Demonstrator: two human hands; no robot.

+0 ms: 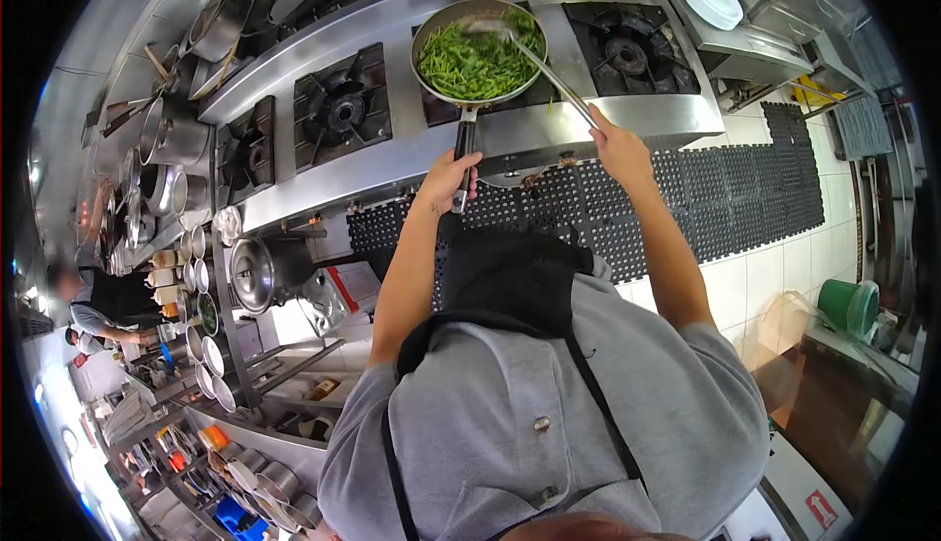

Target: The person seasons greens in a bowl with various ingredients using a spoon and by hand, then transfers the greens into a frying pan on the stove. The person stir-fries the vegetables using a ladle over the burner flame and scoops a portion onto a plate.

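Observation:
A frying pan [424,69] sits over a burner in the middle of the stove, full of chopped leafy greens [475,63]. My left hand [450,177] is wrapped round the pan's black handle [466,139]. In my closed right hand [621,151] is the end of a long-handled metal utensil [556,80]. It slants up to the left over the pan's right rim, and its far end lies among the greens. That end is blurred and partly covered, so I cannot tell its exact kind.
Bare burners flank the pan, one on the left [345,108] and one on the right [628,53]. White plates [713,0] stand at the upper right. A large lidded pot [257,271] is at lower left. Farther left, a person in a dark apron [120,296] works beside containers.

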